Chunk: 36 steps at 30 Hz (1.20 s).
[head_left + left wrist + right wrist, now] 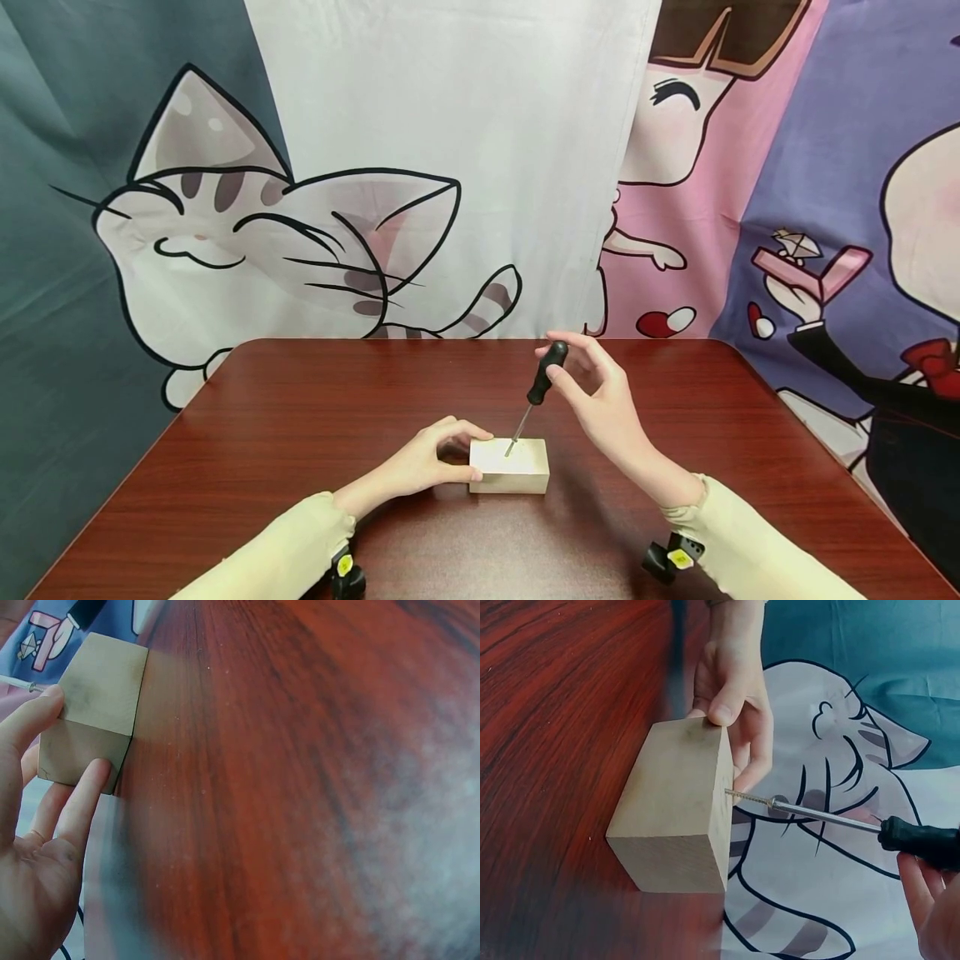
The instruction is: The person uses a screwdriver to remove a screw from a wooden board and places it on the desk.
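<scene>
A pale wooden block (510, 482) lies on the table in the head view. My left hand (420, 457) grips its left end between thumb and fingers; in the left wrist view the fingers lie along the block's end face (86, 750). A screw (746, 796) stands partly sunk in the top face of the block, somewhat tilted. The shaft of a screwdriver (825, 816) runs in line with it, its tip at the screw head. My right hand (600, 400) holds the screwdriver's black handle (547, 372) between thumb and fingers, the tool leaning to the right.
The dark red wooden table (300, 417) spreads around the block on all sides. Behind it hangs a cloth backdrop (465, 100) printed with a cartoon cat and figures. Small black devices (663, 560) sit at both wrists.
</scene>
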{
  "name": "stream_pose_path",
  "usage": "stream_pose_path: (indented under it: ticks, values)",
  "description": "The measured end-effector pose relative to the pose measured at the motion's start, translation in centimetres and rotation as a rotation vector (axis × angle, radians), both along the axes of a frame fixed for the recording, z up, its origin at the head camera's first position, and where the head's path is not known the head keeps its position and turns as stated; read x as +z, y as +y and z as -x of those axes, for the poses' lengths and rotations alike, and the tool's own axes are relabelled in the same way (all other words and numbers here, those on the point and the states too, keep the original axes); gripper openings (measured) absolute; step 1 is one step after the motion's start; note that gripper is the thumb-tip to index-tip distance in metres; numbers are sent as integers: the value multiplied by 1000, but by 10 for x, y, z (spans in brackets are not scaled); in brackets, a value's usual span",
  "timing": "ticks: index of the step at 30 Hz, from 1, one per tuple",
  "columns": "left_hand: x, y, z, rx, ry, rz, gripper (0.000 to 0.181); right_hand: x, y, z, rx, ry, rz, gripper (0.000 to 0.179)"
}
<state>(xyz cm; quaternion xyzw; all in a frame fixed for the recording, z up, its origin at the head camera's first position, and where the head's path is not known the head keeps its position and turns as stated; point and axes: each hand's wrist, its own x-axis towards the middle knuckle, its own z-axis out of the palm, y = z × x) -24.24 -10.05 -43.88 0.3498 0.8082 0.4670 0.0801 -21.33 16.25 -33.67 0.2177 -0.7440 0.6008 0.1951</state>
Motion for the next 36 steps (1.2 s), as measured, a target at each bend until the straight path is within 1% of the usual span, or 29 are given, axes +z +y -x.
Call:
stream_pose_path:
  ticks: [3,6,9,19,25,28,36]
  values:
    - [0,0,0,2,1,3,47,0,0,-2,-53,-8,-10,36]
    - [-1,0,0,3,4,3,47,1,0,-4,-96,-31,13,35]
    - [-1,0,0,2,2,3,47,2,0,-5,-124,-41,41,35]
    - [0,0,0,6,3,6,47,4,3,-4,-131,-35,63,33]
    - [-2,0,0,6,10,7,47,2,16,0,-149,7,15,34]
    - [-2,0,0,8,12,6,47,-1,24,1,-172,7,-17,33]
    - [-2,0,-1,14,5,7,47,-18,48,0,-273,6,-214,31]
